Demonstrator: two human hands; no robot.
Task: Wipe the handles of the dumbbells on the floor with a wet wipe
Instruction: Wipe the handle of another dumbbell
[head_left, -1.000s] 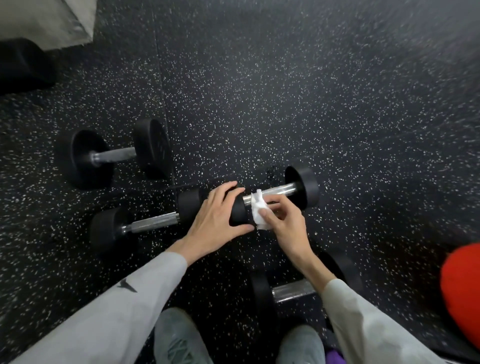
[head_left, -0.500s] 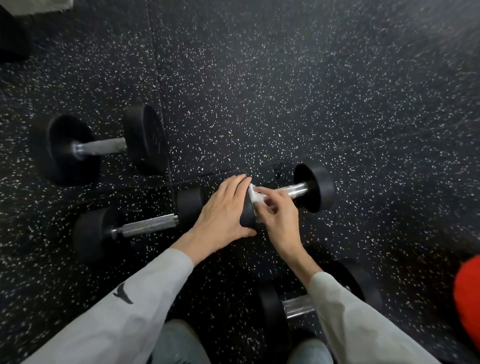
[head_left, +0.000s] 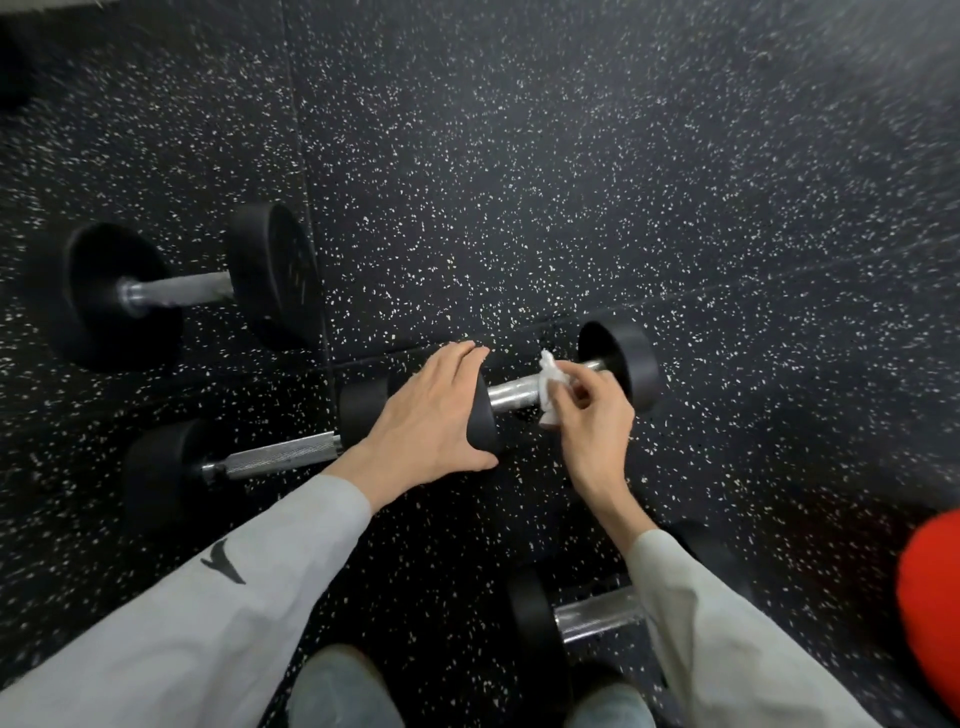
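Observation:
Several black dumbbells with chrome handles lie on the speckled black floor. My left hand (head_left: 434, 410) grips the left weight head of the middle right dumbbell (head_left: 621, 364), fingers over the top and thumb underneath. My right hand (head_left: 592, 415) pinches a crumpled white wet wipe (head_left: 549, 385) against that dumbbell's handle, near its right end. Bare chrome shows between the two hands. A second dumbbell (head_left: 275, 457) lies end to end with it on the left. A bigger one (head_left: 176, 288) sits further back left. Another (head_left: 592, 616) lies close to my knees, half hidden by my right sleeve.
A red rounded object (head_left: 930, 597) sits at the right edge, close to my right forearm. A floor-mat seam (head_left: 306, 208) runs up the left side. My knees (head_left: 345, 688) show at the bottom edge. The speckled floor stretches open beyond the dumbbells.
My right hand slid the wipe along the handle, from beside the left weight head toward the right end. My left hand kept its hold on the weight head. The view tilted slightly.

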